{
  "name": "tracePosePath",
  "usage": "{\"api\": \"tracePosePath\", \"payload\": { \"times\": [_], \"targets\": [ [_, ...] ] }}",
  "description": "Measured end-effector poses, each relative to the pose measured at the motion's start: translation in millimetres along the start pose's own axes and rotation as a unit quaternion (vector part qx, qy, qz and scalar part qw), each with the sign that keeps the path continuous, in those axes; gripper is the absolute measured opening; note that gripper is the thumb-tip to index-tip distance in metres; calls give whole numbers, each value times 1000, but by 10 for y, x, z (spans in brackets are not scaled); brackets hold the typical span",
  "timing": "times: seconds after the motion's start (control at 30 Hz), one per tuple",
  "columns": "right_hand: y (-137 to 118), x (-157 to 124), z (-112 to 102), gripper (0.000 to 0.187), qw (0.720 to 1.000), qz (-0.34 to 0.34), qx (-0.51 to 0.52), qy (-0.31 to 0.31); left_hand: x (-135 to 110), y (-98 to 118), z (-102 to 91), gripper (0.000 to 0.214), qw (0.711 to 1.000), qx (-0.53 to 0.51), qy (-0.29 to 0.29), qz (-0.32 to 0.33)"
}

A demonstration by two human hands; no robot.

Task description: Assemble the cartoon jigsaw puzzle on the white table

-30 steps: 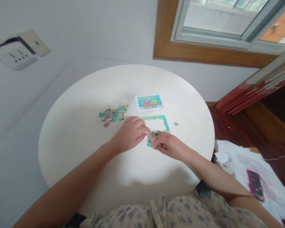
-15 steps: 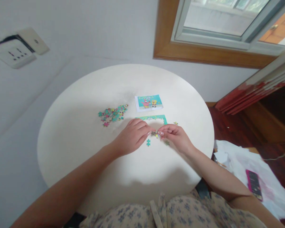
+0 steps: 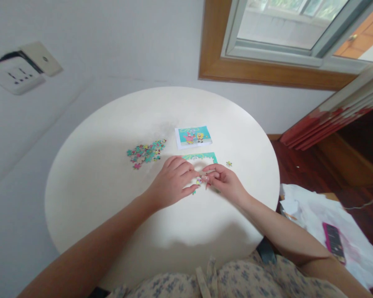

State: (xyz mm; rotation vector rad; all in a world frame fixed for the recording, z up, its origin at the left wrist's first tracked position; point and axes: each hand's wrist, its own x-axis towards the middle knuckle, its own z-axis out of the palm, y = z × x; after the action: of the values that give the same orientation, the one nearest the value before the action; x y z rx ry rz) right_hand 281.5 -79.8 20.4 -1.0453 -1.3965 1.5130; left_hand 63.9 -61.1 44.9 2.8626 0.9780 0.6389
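Observation:
Between my hands is a small cluster of joined jigsaw pieces point(image 3: 199, 181), partly hidden by fingers. My left hand point(image 3: 174, 182) has its thumb and index finger at the cluster's left side, a little apart around it. From the right, my right hand point(image 3: 225, 181) pinches the cluster between thumb and fingertips. Just beyond the hands lies a partly assembled green jigsaw border point(image 3: 202, 156), its near part covered by them. A green loose piece point(image 3: 194, 192) shows under my left thumb. One loose yellowish piece point(image 3: 229, 164) rests right of the border.
A heap of mixed loose jigsaw pieces point(image 3: 146, 153) lies on the left of the round white table point(image 3: 112, 124). Behind the border is a picture card point(image 3: 193, 137) with cartoon figures. To the right, a phone point(image 3: 334, 242) lies on white sheeting below the table.
My left thumb and index finger have spread slightly around the cluster. My right hand has shifted a little left and turned the pieces. The loose green piece is now more covered.

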Motion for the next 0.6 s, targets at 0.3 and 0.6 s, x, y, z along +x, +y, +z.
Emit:
{"api": "tracePosePath", "payload": {
  "times": [0.3,0.6],
  "targets": [
    [-108,-6,-277,29,992,-35,-78,88,-1,-98,82,20,997,70,-32,-30],
    [-116,-14,-276,27,989,-40,-112,84,11,-96,132,19,995,86,-34,-23]
  ]
}}
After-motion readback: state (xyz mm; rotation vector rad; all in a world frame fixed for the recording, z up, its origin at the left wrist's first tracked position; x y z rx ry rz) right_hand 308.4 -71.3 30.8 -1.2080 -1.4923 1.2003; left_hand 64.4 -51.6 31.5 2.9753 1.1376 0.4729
